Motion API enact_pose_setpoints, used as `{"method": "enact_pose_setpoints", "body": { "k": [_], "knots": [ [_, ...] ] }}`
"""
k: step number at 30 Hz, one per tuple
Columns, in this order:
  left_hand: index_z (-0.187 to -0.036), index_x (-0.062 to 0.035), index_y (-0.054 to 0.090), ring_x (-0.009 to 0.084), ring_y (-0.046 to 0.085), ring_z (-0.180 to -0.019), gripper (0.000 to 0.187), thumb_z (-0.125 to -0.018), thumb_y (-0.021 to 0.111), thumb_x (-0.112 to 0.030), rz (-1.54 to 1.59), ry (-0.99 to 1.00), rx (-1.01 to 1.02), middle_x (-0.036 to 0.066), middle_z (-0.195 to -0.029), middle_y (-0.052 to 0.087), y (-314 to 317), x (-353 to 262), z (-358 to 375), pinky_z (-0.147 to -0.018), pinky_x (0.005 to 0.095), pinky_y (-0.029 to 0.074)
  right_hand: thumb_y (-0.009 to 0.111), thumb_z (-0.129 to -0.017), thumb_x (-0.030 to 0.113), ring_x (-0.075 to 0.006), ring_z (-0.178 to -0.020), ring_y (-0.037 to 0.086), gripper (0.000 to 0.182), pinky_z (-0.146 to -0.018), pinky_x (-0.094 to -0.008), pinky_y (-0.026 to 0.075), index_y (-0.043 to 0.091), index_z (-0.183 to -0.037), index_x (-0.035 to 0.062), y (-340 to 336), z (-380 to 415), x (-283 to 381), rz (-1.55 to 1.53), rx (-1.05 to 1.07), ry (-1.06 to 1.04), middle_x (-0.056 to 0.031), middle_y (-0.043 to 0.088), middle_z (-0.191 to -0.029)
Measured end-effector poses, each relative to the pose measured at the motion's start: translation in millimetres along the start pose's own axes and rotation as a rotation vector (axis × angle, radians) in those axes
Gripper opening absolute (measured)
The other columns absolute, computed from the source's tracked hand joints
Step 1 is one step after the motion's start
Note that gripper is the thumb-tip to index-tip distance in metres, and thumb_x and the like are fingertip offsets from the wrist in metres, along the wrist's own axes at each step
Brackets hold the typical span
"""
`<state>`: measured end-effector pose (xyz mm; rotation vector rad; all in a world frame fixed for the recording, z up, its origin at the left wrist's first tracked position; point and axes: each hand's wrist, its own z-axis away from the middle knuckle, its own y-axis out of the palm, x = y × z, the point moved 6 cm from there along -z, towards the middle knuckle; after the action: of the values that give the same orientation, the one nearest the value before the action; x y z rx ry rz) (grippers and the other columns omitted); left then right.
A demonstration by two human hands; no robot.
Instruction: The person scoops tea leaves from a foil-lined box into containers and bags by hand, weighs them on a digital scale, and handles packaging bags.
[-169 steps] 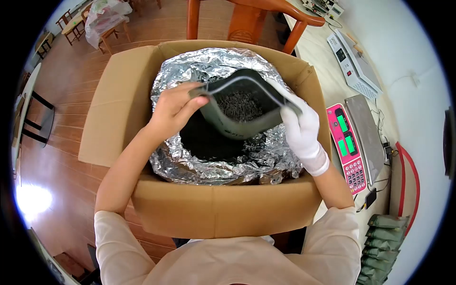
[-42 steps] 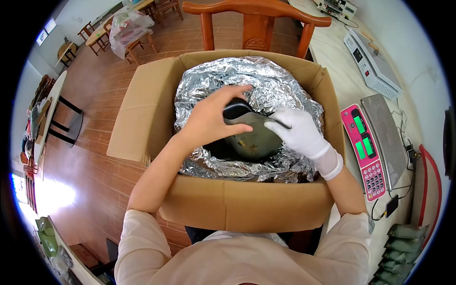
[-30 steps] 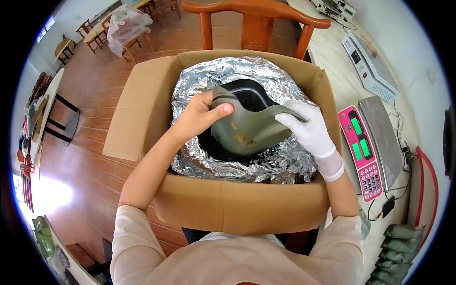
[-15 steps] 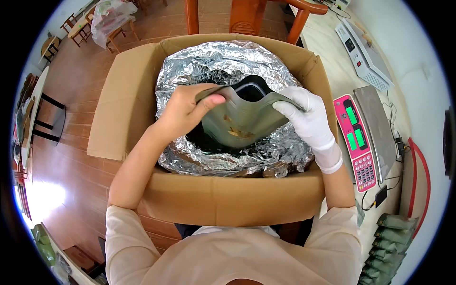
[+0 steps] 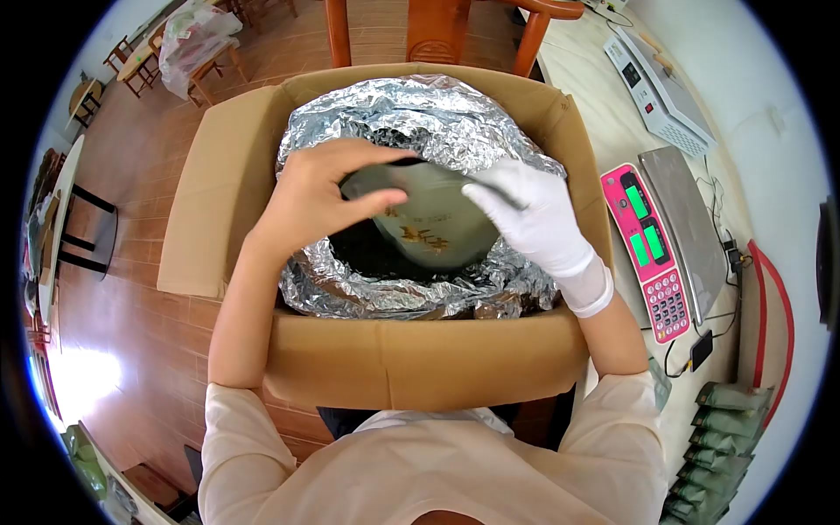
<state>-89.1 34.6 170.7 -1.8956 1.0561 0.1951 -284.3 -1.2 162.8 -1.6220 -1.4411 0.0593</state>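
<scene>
A dull green pouch (image 5: 433,219) with gold print is tilted over the foil-lined box. My right hand (image 5: 534,210), in a white glove, pinches its upper right edge between thumb and fingers. At the pouch's upper left, my bare left hand (image 5: 319,192) has thumb and fingers spread apart, with the pouch's edge between them. Beneath the pouch, dark loose leaf-like material (image 5: 354,254) lies within crumpled silver foil (image 5: 507,118). The foil lines a brown cardboard box (image 5: 420,363); the pouch hides part of the contents.
To the right, a table holds a pink-faced scale (image 5: 647,249) with a metal platform and a white device (image 5: 656,92). Several filled green pouches (image 5: 717,446) stand at the lower right. A wooden chair (image 5: 437,35) is behind the box, whose left flap (image 5: 219,192) sticks outward.
The pouch's mouth, wide and facing up before, is now narrower and tipped away. My left thumb and fingers have spread apart; my right hand has shifted left with the pouch's edge.
</scene>
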Motion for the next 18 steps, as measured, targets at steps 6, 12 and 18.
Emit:
{"method": "enact_pose_setpoints", "body": {
  "k": [6,12,18],
  "knots": [
    [-0.083,-0.0058,0.068,0.022,0.062,-0.065,0.02,-0.071,0.076,-0.019,-0.124,-0.132,0.182,0.008,-0.073,0.064,18,-3,0,-0.058,0.0297,0.047,0.067,-0.079,0.018,-0.0238,-0.066,0.061,0.011,-0.059,-0.0299,0.049,0.066,-0.084,0.0083,16,2,8,0.08,0.068,-0.084,-0.0062,0.06,-0.075],
    [-0.079,-0.0086,0.066,0.0273,0.06,-0.062,0.021,-0.078,0.067,-0.029,-0.159,-0.074,0.189,0.008,-0.067,0.062,21,3,6,-0.056,0.0351,0.046,0.069,-0.076,0.02,-0.0233,-0.069,0.061,0.014,-0.062,-0.0299,0.049,0.068,-0.087,0.0114,21,1,-1,-0.135,0.11,0.071,-0.0058,0.062,-0.078],
    [-0.077,-0.0038,0.066,0.0276,0.059,-0.061,0.014,-0.078,0.069,-0.017,-0.133,-0.032,0.225,0.01,-0.068,0.062,28,2,8,-0.054,0.0331,0.045,0.067,-0.076,0.024,-0.0237,-0.077,0.061,0.017,-0.068,-0.0319,0.049,0.067,-0.09,0.0144,30,1,0,-0.062,0.148,0.096,-0.0053,0.062,-0.082]
  ]
}}
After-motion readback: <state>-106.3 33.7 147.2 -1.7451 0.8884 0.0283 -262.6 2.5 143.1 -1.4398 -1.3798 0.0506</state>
